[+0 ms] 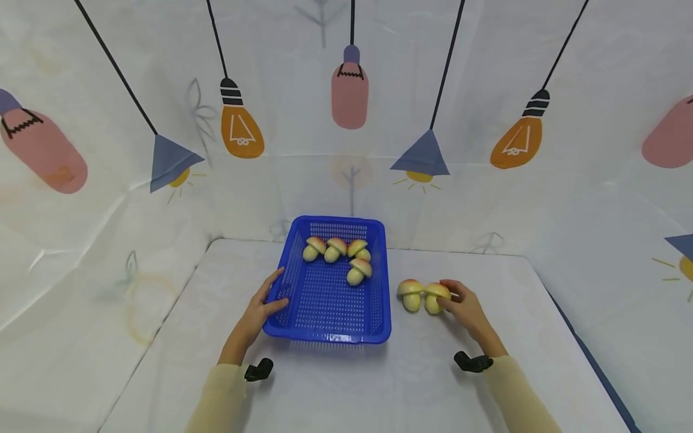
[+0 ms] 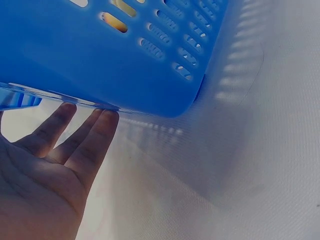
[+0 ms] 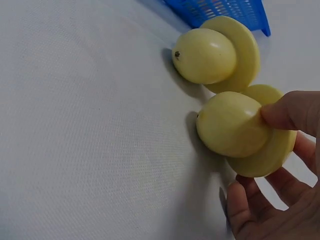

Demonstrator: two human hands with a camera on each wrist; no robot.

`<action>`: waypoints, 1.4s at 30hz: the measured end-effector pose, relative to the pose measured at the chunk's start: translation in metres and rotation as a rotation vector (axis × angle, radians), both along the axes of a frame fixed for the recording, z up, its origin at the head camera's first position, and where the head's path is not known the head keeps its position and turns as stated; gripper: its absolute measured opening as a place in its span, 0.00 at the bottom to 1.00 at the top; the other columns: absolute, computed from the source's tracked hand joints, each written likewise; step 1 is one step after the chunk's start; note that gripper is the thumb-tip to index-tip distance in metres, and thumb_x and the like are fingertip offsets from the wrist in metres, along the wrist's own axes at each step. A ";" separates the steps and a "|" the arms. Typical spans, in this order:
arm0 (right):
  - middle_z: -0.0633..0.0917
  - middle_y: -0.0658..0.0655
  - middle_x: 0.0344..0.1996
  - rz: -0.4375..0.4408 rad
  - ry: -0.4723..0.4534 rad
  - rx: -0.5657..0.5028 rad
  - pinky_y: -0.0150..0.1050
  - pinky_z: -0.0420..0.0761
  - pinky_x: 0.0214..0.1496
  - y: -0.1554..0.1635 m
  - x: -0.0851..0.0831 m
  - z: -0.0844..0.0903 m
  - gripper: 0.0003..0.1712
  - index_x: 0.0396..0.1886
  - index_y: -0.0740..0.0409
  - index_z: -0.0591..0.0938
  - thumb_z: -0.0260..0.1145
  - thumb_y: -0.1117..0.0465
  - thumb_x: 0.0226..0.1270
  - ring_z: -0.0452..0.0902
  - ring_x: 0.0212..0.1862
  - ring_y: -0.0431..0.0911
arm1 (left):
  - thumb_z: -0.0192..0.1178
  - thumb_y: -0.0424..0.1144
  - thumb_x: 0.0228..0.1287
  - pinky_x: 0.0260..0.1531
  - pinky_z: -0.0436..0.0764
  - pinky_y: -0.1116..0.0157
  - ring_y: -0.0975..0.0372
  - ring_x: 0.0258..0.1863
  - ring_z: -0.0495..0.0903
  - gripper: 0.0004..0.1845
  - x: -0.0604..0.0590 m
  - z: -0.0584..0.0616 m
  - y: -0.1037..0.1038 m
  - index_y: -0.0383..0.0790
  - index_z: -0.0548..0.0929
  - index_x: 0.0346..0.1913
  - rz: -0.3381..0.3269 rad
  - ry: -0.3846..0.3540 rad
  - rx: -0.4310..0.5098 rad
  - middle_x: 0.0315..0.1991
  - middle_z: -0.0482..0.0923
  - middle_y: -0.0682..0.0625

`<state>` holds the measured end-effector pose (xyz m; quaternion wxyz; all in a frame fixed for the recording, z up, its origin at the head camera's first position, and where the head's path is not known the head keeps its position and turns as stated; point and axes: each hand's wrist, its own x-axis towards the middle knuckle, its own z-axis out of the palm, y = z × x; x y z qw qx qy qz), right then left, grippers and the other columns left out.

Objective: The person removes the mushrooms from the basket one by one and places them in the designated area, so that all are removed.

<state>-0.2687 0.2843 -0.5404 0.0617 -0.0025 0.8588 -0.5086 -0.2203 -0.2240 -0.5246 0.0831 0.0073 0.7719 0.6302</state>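
Fingers of the right hand (image 1: pixel 470 310) pinch one toy mushroom (image 1: pixel 435 297) on the table (image 1: pixel 487 391), just beside a second one (image 1: pixel 410 293). Straight fingers of the left hand (image 1: pixel 266 305) rest against the blue basket (image 1: pixel 330 328). Four mushrooms (image 1: pixel 338 252) already lie inside; two seem left outside.

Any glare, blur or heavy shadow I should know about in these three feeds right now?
Head view: even light, sharp, edges bowed by the wide lens, no glare. Left wrist view: dim and bluish, the basket shading the table beside the left hand. Right wrist view: bright, crisp on the held mushroom, soft shadows; right hand slightly blurred.
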 end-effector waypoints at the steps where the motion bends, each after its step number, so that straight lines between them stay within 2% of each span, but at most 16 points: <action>1: 0.72 0.69 0.71 -0.001 0.000 -0.005 0.37 0.80 0.56 0.000 0.000 0.000 0.33 0.73 0.60 0.71 0.67 0.58 0.72 0.74 0.67 0.64 | 0.57 0.41 0.74 0.75 0.46 0.33 0.39 0.82 0.45 0.40 0.000 0.000 0.000 0.68 0.52 0.82 -0.002 0.002 -0.003 0.85 0.40 0.45; 7: 0.73 0.70 0.70 0.027 -0.007 -0.024 0.32 0.79 0.52 -0.002 0.003 0.001 0.31 0.72 0.62 0.72 0.66 0.63 0.70 0.75 0.66 0.64 | 0.56 0.41 0.74 0.75 0.46 0.32 0.39 0.82 0.45 0.40 0.000 -0.001 0.000 0.68 0.52 0.82 0.002 0.003 -0.013 0.85 0.40 0.46; 16: 0.74 0.70 0.70 0.078 -0.010 -0.035 0.35 0.78 0.52 -0.006 0.006 0.002 0.33 0.72 0.62 0.71 0.68 0.60 0.70 0.76 0.65 0.62 | 0.57 0.41 0.74 0.75 0.47 0.32 0.39 0.82 0.46 0.40 -0.001 -0.003 0.000 0.71 0.53 0.81 0.007 -0.006 -0.007 0.85 0.41 0.46; 23: 0.74 0.69 0.70 0.082 -0.027 -0.047 0.38 0.79 0.51 -0.010 0.005 0.001 0.35 0.73 0.60 0.71 0.70 0.57 0.69 0.76 0.65 0.62 | 0.57 0.41 0.74 0.75 0.48 0.33 0.40 0.81 0.48 0.40 -0.001 -0.004 0.000 0.71 0.53 0.81 0.003 0.006 0.002 0.85 0.41 0.46; 31: 0.75 0.68 0.69 0.080 0.002 0.004 0.40 0.79 0.53 -0.013 0.001 0.000 0.34 0.72 0.60 0.72 0.70 0.55 0.70 0.76 0.64 0.63 | 0.57 0.40 0.74 0.75 0.50 0.33 0.39 0.80 0.50 0.40 -0.002 -0.003 0.000 0.70 0.53 0.81 0.007 0.003 0.001 0.85 0.42 0.44; 38: 0.75 0.69 0.69 0.059 -0.003 0.000 0.44 0.81 0.58 -0.018 0.000 -0.001 0.35 0.72 0.60 0.72 0.72 0.53 0.69 0.76 0.65 0.64 | 0.57 0.40 0.74 0.75 0.49 0.33 0.38 0.80 0.50 0.42 -0.001 0.000 0.000 0.66 0.51 0.83 -0.004 -0.001 0.007 0.84 0.42 0.41; 42: 0.76 0.70 0.68 0.059 0.005 0.019 0.45 0.81 0.59 -0.021 0.000 -0.001 0.35 0.71 0.61 0.72 0.72 0.53 0.69 0.77 0.64 0.64 | 0.57 0.40 0.73 0.76 0.49 0.34 0.39 0.81 0.50 0.41 -0.001 0.000 0.000 0.68 0.51 0.82 -0.004 -0.009 0.015 0.85 0.42 0.42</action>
